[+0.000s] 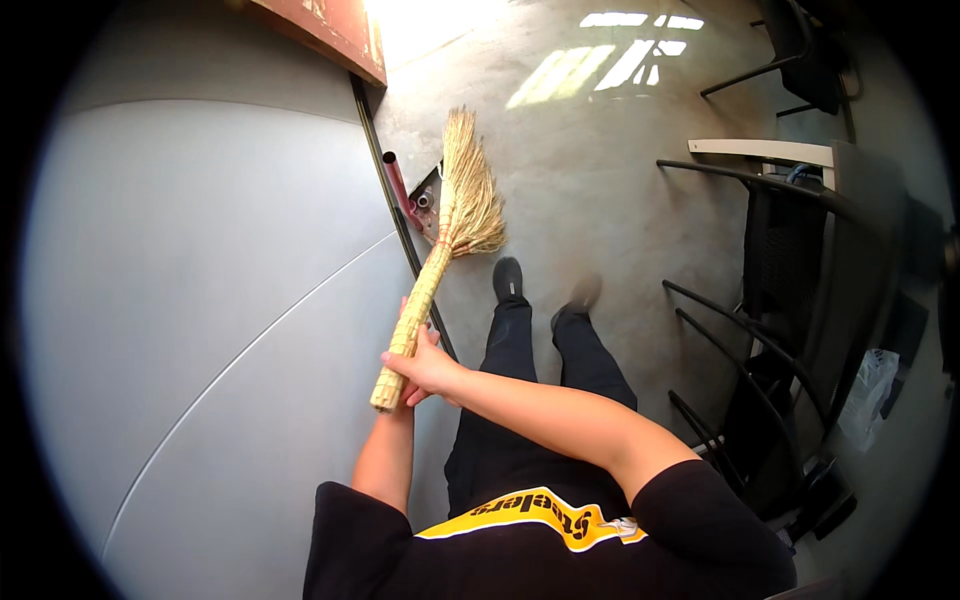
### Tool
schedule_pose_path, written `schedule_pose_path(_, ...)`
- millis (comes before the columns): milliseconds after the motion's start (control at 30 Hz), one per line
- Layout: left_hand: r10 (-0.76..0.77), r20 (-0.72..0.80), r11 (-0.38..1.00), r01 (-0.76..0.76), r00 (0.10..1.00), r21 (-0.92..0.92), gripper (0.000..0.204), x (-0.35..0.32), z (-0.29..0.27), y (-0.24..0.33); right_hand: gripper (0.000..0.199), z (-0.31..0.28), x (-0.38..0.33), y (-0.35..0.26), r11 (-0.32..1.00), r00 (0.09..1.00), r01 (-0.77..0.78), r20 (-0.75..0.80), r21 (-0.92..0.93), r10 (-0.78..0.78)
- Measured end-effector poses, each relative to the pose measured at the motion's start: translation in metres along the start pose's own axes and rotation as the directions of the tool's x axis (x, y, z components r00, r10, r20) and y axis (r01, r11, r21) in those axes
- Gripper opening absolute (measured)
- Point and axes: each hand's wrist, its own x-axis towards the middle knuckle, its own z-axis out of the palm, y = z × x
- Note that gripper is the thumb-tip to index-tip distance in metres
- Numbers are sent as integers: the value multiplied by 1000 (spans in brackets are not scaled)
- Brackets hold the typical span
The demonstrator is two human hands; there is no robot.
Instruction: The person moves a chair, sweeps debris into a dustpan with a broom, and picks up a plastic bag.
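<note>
A straw hand broom (425, 285) slants across the middle of the view, its bristles fanned out at the far end and its thick bound handle toward me. My right hand (428, 368) is closed round the lower handle, with the thumb laid across the top. Just beyond it, my left hand (430, 334) also grips the handle from behind; the handle and my right hand cover most of it. Past my shoes, the bristles hang over or rest near the grey floor; whether they touch it I cannot tell.
A large pale grey panel (200, 270) fills the left side. Along its edge stand a dark red tube (396, 180) and a small ring-shaped piece (424, 200). A reddish-brown board (330, 30) juts in at the top. Black chairs (790, 220) and a plastic bag (868, 400) lie to the right.
</note>
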Motion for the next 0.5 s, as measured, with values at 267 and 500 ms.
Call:
schedule_pose_path(267,-349,-314,845,151,883,-513,57,-5,-5,25,59,-126,-33,64,995,999,-14,-49,-94,9)
schedule_pose_path(500,-497,-175,770,340,850,-540,64,-4,-18,17,43,-323,-206,212,976,496,72,-856,205,143)
